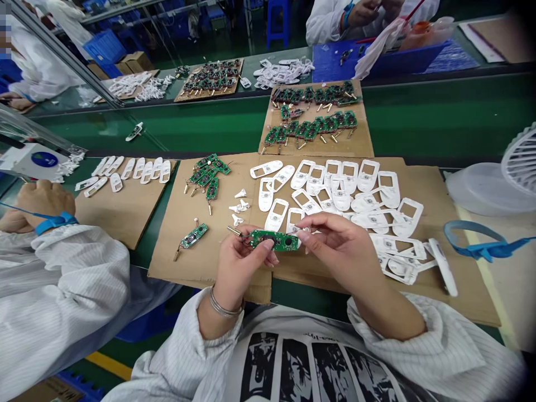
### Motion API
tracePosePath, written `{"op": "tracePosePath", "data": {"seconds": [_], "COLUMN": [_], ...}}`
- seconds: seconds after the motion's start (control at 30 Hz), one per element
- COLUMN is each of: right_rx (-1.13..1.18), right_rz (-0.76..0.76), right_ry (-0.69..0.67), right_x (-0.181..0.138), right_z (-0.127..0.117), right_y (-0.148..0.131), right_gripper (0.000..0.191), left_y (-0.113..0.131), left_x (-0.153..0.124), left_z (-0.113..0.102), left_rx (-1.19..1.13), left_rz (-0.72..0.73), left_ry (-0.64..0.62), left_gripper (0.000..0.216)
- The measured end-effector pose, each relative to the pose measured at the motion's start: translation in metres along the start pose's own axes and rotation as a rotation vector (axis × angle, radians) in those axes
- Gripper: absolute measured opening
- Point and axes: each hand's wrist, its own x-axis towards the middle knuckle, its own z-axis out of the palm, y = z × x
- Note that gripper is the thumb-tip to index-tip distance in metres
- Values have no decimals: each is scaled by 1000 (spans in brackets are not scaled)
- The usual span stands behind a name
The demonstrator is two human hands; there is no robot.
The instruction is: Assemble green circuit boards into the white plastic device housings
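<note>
Both of my hands hold one green circuit board [274, 240] level above the near edge of a cardboard sheet [201, 262]. My left hand [240, 262] pinches its left end, where a brass probe tip sticks out. My right hand [339, 243] pinches its right end, with the fingers curled. Just beyond the board lie several white plastic shells [355, 195] with window cut-outs. A single green board [193, 237] lies on the cardboard to the left, and a small pile of green boards [208, 174] lies farther back.
A co-worker's sleeve and hand [39, 204] with a blue wrist strap rest at the left by another cardboard with white parts [125, 170]. More boards on cardboard [314, 117] sit on the green belt. A white fan [519, 162] and a blue strap [477, 243] lie at the right.
</note>
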Motion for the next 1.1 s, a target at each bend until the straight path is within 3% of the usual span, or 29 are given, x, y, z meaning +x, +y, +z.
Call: {"op": "tracePosePath", "data": {"seconds": [0.37, 0.6, 0.77, 0.97, 1.1], "right_rx": [-251, 24, -32, -119, -116], "right_rz": [-125, 41, 106, 142, 184], "right_ry": [-123, -163, -204, -353, -343], "right_x": [0, 0, 1, -4, -12], "right_z": [-6, -7, -9, -2, -12], "right_y": [-4, -1, 0, 0, 4], "right_gripper": [8, 11, 18, 17, 13], "left_y": [13, 10, 9, 9, 7], "left_x": [5, 10, 10, 6, 5], "left_z": [1, -2, -3, -1, -6], "left_rx": [171, 184, 175, 368, 527], "left_rz": [-49, -46, -82, -42, 8], "left_ry": [22, -3, -43, -153, -299], "left_gripper": [16, 14, 17, 19, 25]}}
